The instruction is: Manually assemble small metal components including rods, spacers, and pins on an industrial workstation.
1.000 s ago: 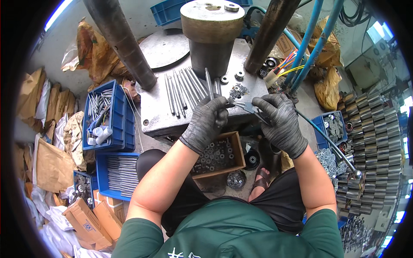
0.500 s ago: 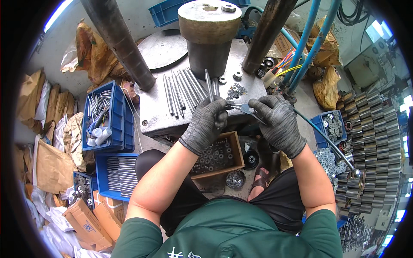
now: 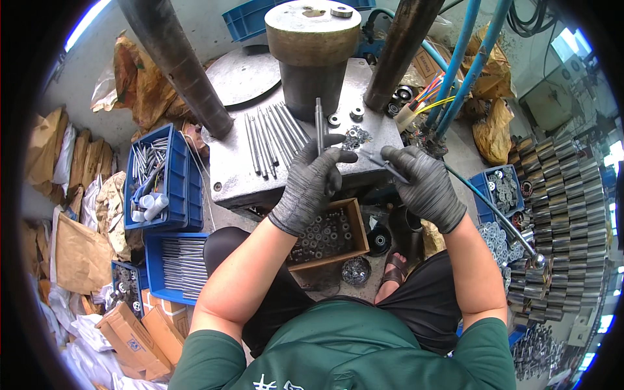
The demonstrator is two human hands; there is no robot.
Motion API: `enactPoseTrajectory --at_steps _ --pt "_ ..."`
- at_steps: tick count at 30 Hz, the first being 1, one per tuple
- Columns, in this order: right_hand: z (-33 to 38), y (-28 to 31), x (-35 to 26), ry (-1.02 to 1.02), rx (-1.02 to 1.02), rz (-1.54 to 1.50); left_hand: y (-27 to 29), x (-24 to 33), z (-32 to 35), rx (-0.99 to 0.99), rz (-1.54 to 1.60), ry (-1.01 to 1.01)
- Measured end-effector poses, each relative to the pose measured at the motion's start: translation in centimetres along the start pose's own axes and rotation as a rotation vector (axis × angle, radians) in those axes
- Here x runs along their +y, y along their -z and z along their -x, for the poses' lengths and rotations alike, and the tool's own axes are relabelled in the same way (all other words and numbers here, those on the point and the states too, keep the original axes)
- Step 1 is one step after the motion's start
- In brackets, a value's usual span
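My left hand (image 3: pixel 307 185), in a grey glove, is closed round a steel shaft (image 3: pixel 319 120) that stands nearly upright. Its thumb and index finger reach out to the right. Across from it, my gloved right hand (image 3: pixel 424 185) grips dark pliers (image 3: pixel 389 167), their jaws pointing left, apart from the shaft. Just beyond the pliers lies a pile of small metal rings (image 3: pixel 355 137) on the steel press table (image 3: pixel 244 188). Two bearings, one of them a round bearing (image 3: pixel 357 114), sit behind the pile. Several steel shafts (image 3: pixel 276 136) lie in a row left of my left hand.
A thick press column (image 3: pixel 312 78) rises behind my hands, flanked by slanted posts. Below the table sits a wooden box (image 3: pixel 354 227) of small bearings. Blue bins (image 3: pixel 185 175) stand at left; a blue bin (image 3: pixel 484 201) and stacked metal cylinders (image 3: pixel 559 227) at right.
The pliers have drawn back right, away from the shaft. My left thumb and index finger have stretched out, and the shaft stands more upright.
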State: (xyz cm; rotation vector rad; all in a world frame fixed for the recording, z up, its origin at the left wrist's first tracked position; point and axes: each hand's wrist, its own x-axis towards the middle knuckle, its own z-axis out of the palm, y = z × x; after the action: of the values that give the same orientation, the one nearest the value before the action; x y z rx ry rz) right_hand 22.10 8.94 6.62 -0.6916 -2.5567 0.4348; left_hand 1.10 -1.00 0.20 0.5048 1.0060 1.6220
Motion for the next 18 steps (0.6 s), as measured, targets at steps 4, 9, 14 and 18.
enactPoseTrajectory --at_steps 4,9,14,18 --pt "0.0 0.7 1.5 -0.187 0.043 -0.191 0.5 0.9 0.1 -0.068 -0.179 -0.136" --pt "0.1 1.8 2.1 -0.329 0.007 -0.356 0.7 0.2 0.2 -0.076 -0.319 -0.180" --pt "0.1 2.3 1.8 -0.344 -0.098 -0.378 -0.2 -0.2 0.4 -0.073 -0.443 -0.369" --pt "0.4 2.6 2.5 -0.310 -0.194 -0.365 0.1 0.6 0.4 -0.074 -0.766 -0.504"
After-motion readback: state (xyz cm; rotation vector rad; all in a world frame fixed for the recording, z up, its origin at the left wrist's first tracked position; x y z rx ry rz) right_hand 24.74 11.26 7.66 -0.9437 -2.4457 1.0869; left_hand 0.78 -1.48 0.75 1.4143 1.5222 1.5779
